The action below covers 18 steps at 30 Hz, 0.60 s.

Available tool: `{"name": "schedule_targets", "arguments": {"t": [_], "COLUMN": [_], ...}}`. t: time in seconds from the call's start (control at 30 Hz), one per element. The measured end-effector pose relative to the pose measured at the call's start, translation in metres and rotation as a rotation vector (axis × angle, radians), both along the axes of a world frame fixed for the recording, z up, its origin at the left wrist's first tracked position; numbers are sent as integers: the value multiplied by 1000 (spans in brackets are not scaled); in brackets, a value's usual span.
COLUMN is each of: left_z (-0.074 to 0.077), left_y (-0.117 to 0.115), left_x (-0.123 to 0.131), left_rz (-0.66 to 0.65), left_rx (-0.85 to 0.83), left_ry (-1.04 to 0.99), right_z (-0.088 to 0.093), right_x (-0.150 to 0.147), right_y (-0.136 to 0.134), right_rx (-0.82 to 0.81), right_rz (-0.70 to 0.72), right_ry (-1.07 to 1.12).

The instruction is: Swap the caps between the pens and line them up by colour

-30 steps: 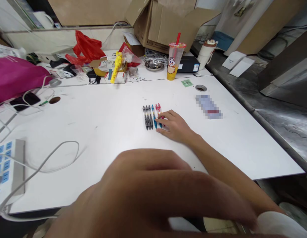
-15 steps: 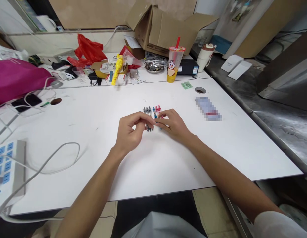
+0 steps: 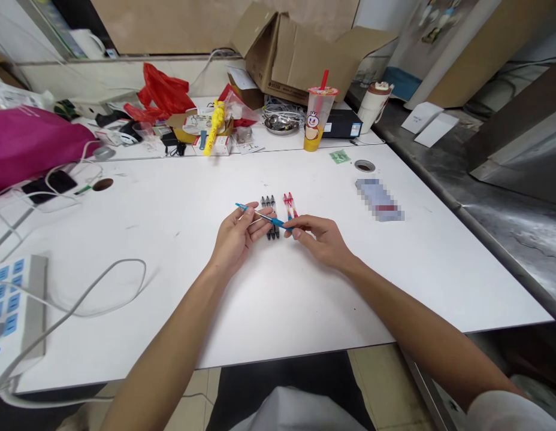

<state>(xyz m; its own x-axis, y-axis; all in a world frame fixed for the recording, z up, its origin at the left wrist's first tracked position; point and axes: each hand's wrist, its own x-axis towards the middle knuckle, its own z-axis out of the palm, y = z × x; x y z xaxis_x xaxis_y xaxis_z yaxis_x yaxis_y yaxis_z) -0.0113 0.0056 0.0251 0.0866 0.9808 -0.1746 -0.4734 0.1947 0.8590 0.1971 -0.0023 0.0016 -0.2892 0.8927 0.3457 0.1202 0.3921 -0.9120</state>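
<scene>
A blue pen (image 3: pixel 277 222) is held slanted above the white table, its tip end up to the left. My left hand (image 3: pixel 236 235), palm turned up, pinches the left end between thumb and fingers. My right hand (image 3: pixel 322 238) grips the other end with thumb and fingertips. Under and behind the held pen lie several black pens (image 3: pixel 268 201) side by side. To their right rest two red pens (image 3: pixel 288 199), their near ends partly hidden by my right hand.
A cup with a red straw (image 3: pixel 317 117) stands behind, near an open cardboard box (image 3: pixel 305 60). A tape roll (image 3: pixel 364 166), a green packet (image 3: pixel 340 156) and a blurred-out item (image 3: pixel 379 199) lie to the right. A power strip (image 3: pixel 17 311) and its cable are at left.
The blue pen has come up off the table from beside the red pens into both hands. My left hand has turned palm up, and my right hand has moved slightly right and down.
</scene>
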Motion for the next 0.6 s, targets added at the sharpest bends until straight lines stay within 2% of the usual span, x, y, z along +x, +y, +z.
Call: {"name": "schedule_targets", "arguments": {"t": [0.1,0.2,0.27,0.4,0.47,0.6], "left_z": [-4,-8,-10,-10,-9,-8], "left_y": [-1,-4,-7,-11,-11,-10], "left_x": [0,2,6,13,14,14], "left_rz": [-28,-56,-19,72,85,77], "left_rx": [42,118,139,111,78,24], "left_ry": [-5,52,94,126,119,71], "right_z": [2,4,4,1,-2,-6], "right_x": [-4,-7,-7,-5,-5,-6], "right_y": [1,1,1,-1,-1,1], "right_rx": [-270,-494,-429,-73,-50,-94], "right_rz": [136,271,231,-20,-60,-74], "right_ry": [86,-19,-148,-422,-402,-164]}}
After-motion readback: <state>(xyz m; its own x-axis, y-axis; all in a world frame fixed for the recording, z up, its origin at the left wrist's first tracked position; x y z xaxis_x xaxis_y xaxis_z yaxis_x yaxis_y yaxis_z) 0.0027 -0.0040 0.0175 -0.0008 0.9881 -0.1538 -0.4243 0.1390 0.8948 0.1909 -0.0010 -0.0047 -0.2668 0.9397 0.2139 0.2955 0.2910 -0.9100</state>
